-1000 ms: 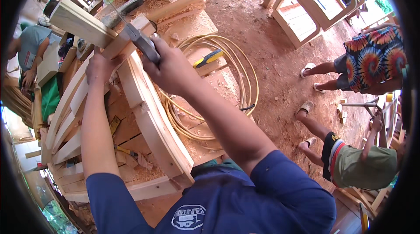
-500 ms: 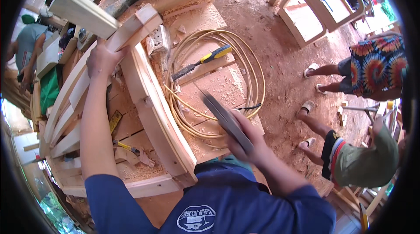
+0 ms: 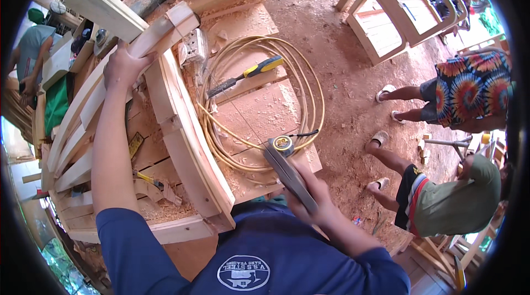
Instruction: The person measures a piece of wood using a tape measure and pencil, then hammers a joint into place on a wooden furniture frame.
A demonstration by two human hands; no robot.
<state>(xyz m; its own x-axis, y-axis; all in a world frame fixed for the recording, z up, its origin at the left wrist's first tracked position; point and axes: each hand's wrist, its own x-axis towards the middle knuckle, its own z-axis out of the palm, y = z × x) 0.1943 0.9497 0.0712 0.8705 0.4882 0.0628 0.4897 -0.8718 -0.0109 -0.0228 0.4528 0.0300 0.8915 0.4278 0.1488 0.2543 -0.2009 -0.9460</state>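
Observation:
With its fingers wrapped round a curved wooden piece (image 3: 157, 35), my left hand (image 3: 122, 66) is at the upper left of the wooden frame (image 3: 196, 157). My right hand (image 3: 312, 195) grips the grey handle of what looks like a handsaw (image 3: 290, 173). Its thin blade is seen almost edge-on and points up and left over the bench. Just beyond the handle is a yellow and black tape measure (image 3: 282, 145). A chisel (image 3: 245, 76) with a yellow and black handle lies inside a coil of yellow cable or hose (image 3: 320, 102).
Wood shavings cover the bench (image 3: 265, 110). A socket box (image 3: 194, 49) sits beside the frame, and another yellow-handled tool (image 3: 149, 178) lies within it. A wooden cabinet (image 3: 381, 35) stands far right. Two people are at right, one in a green top (image 3: 458, 201); another person (image 3: 33, 55) is at far left.
My right hand has drawn the saw slightly down and left, so the tape measure shows more fully. The left hand keeps its hold on the wood, and the whole view has shifted a little.

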